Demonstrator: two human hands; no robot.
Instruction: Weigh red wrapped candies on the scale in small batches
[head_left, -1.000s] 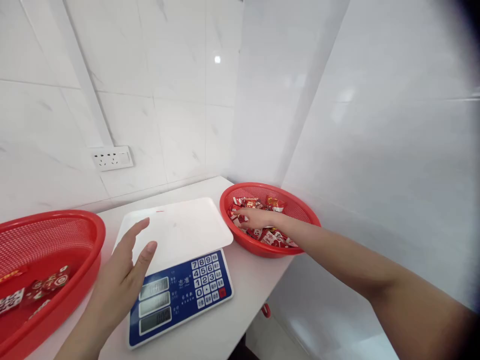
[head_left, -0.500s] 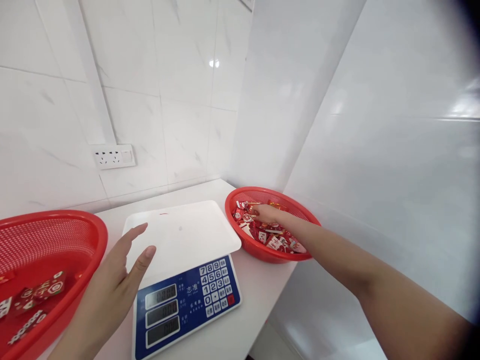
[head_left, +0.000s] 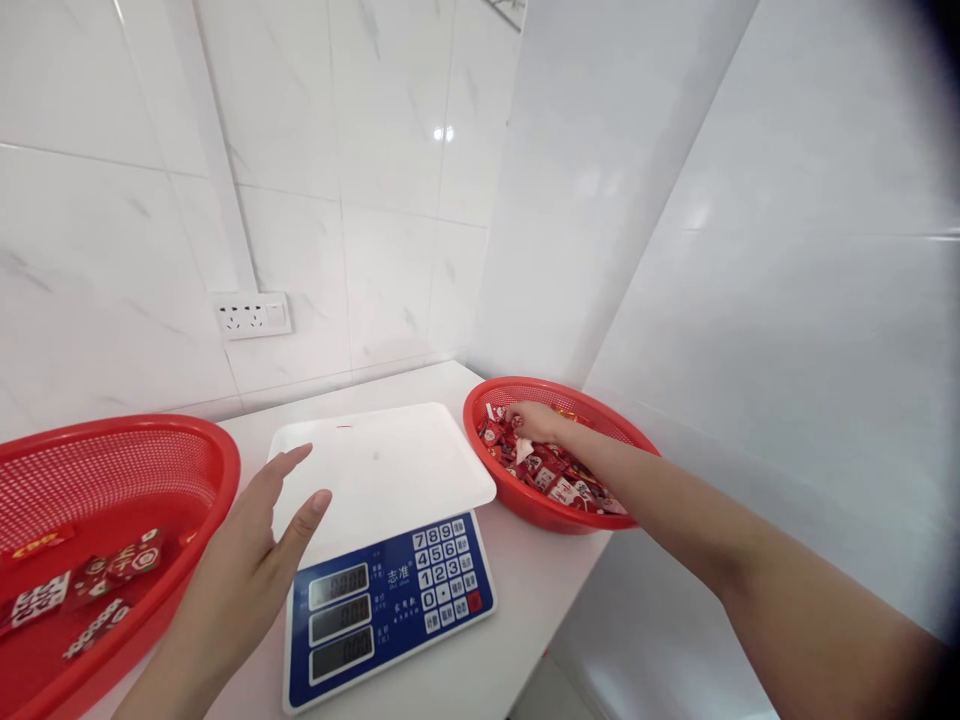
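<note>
My right hand [head_left: 534, 421] reaches into the red basket [head_left: 570, 510] at the right, fingers curled down among several small red-and-white packets [head_left: 551, 476]; whether they grip one is hidden. My left hand [head_left: 259, 540] hovers open, fingers stretched, over the left edge of the electronic scale [head_left: 390, 590], near its empty white weighing plate [head_left: 390, 470]. A second red basket [head_left: 135, 470] at the left holds a few of the same packets [head_left: 82, 590].
The scale's blue panel has a keypad [head_left: 442, 580] and three displays [head_left: 341, 620]. A wall socket [head_left: 251, 315] sits on the tiled back wall. A white wall closes in on the right; the counter's front edge drops off below the scale.
My right hand has moved toward the back of the right basket and curled its fingers in. The view has shifted, so everything sits further right. My left hand stays open by the scale.
</note>
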